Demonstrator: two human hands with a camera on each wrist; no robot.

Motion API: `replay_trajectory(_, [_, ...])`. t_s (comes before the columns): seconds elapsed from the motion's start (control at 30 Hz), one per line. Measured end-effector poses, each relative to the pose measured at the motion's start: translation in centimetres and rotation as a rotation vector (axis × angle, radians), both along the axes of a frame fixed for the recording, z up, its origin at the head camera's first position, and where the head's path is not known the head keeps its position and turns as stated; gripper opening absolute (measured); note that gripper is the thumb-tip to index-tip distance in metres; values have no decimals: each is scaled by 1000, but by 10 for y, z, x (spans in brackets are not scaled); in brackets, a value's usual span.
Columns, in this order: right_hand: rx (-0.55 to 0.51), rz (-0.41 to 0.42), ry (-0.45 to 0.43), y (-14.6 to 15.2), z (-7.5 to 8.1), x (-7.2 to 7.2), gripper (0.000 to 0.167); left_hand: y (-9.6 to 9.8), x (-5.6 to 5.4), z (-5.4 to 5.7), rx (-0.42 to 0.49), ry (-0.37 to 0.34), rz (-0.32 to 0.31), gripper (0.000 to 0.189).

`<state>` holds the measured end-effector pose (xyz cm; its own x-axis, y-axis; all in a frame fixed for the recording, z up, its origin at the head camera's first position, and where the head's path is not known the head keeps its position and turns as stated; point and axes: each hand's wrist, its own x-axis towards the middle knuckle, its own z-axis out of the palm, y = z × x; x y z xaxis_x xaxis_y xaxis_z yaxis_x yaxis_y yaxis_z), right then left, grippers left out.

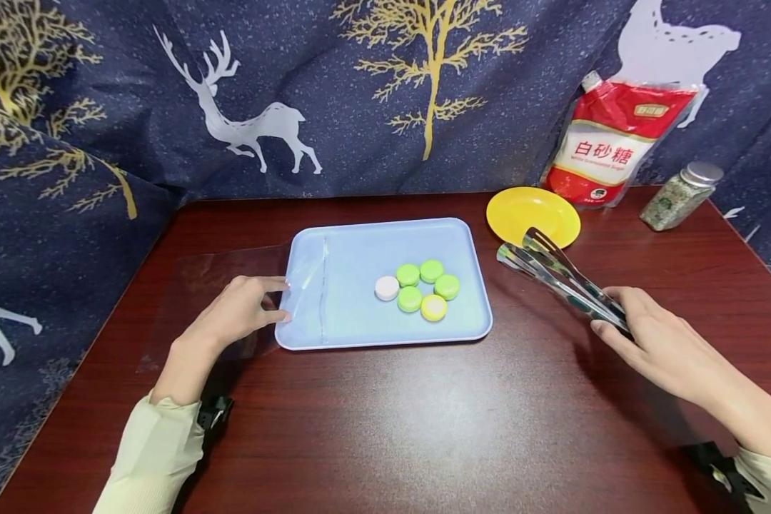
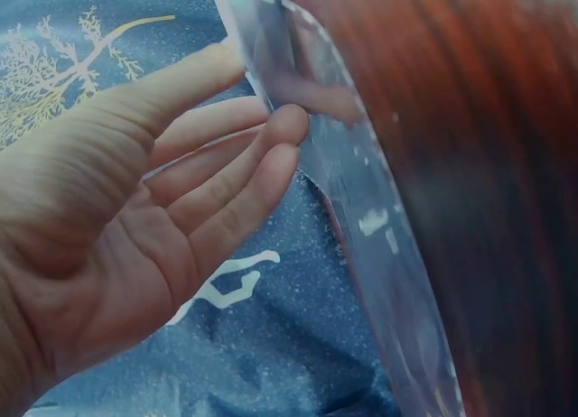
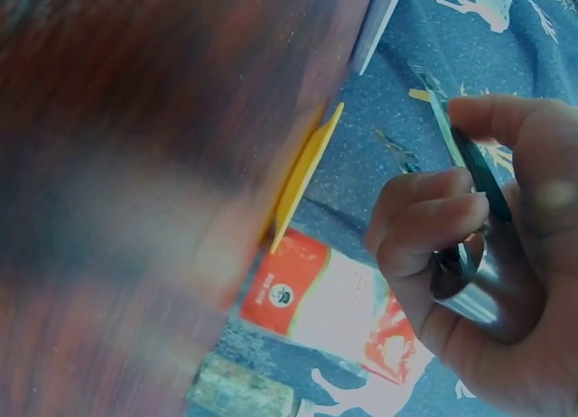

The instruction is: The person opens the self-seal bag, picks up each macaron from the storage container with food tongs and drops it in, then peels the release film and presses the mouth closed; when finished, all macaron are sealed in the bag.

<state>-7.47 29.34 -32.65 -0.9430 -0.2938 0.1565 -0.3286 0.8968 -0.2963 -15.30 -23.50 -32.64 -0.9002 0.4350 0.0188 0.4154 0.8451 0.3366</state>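
A light blue tray point(image 1: 360, 328) holds several green macarons point(image 1: 409, 299), a yellow one point(image 1: 433, 308) and a pale pink one point(image 1: 387, 288). Clear plastic film point(image 1: 308, 278) covers the tray's left end and spreads left over the table. My left hand point(image 1: 231, 314) is at that end, thumb and fingers spread apart, their tips right at the film-covered rim. In the left wrist view, the mostly straight fingers point(image 2: 230, 187) meet the shiny edge. On the right, my right hand point(image 1: 662, 343) grips metal tongs point(image 1: 565, 282) by their dark handles, the tips parted and pointing toward the yellow plate point(image 1: 540, 214).
Behind the yellow plate stands a red and white bag of sugar point(image 1: 600, 146), leaning on the dark blue patterned cloth point(image 1: 373, 114). A glass jar point(image 1: 681, 196) with a metal lid is at the far right. Everything sits on a dark wooden table point(image 1: 385, 428).
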Motion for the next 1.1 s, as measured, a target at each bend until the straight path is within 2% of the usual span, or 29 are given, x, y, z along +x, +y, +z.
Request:
replay_trajectory(0.23, [-3,-6,14,-3,1,0,44,5,0,1,-53,37,-6,31])
replay_trajectory(0.43, [6,-10,22,-3,1,0,45,9,1,2,-63,142,-26,9])
replay_trajectory(0.57, [6,-8,16,-3,1,0,46,8,4,2,-64,208,-3,8])
replay_trajectory(0.67, [8,-8,15,-3,1,0,46,7,4,1,-39,242,33,7])
replay_trajectory(0.87, [9,-4,14,-3,2,0,46,10,2,0,21,296,43,13])
replay_trajectory(1.1, [8,-1,17,-3,2,-1,47,14,4,1,99,353,78,9])
